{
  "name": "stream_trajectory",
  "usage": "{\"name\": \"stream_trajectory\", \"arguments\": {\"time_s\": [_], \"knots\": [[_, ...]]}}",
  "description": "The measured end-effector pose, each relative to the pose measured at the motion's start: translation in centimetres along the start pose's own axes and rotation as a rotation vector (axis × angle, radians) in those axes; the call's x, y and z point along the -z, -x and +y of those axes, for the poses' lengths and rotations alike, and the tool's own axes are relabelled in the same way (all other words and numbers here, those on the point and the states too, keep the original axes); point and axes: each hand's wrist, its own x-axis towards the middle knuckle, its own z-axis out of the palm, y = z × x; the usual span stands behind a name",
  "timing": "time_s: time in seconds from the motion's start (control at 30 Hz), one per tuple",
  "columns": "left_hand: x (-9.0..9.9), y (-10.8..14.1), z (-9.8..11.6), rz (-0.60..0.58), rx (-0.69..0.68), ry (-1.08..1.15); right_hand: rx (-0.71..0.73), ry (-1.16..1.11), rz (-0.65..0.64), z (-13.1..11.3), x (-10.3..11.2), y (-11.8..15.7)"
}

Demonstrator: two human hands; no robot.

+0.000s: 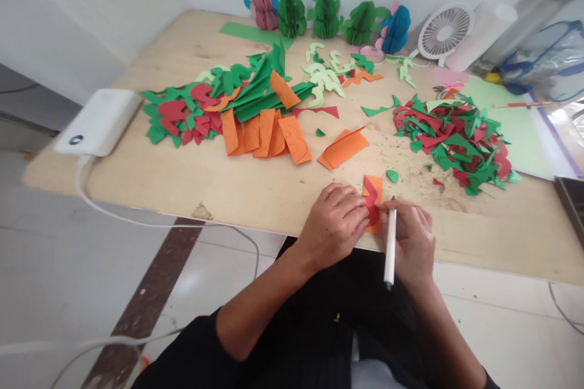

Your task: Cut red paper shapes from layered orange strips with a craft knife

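Observation:
Close to the table's front edge lies an orange paper strip [373,182], with a wavy-edged red paper cutout [371,197] on top of it. My left hand [336,223], its fingers close together and bent, presses the cutout and strip down from the left side. My right hand [414,242] grips a white pen [390,249] between thumb and fingers. The pen slants across the front of that hand, its dark lower end pointing toward my lap. The right fingertips are at the strip's right edge; whether they touch the paper I cannot tell.
Folded orange papers [344,147] and a pile of green and red cut shapes [182,112] lie ahead and left. Paper scraps [456,140] are heaped at right. Paper figures [292,12], a small fan [446,30] and a bottle [524,21] stand behind. A corded white box [103,121] sits left.

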Motion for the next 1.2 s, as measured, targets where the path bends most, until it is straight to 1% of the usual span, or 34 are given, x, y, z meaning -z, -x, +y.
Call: {"name": "stream_trajectory", "arguments": {"time_s": [0.7, 0.97, 1.1, 1.2], "knots": [[-0.01, -0.18, 0.03, -0.054, 0.000, -0.011, -0.025, -0.005, -0.004, -0.16, -0.02, -0.03], [-0.10, -0.10, 0.12, -0.060, -0.029, -0.056, -0.015, -0.002, 0.003, -0.21, 0.01, -0.07], [-0.25, -0.07, 0.14, -0.078, -0.031, -0.077, -0.056, -0.013, -0.009, -0.20, 0.08, -0.01], [-0.31, -0.10, 0.14, -0.075, -0.036, -0.088, -0.120, -0.023, -0.006, -0.32, 0.19, -0.05]]}}
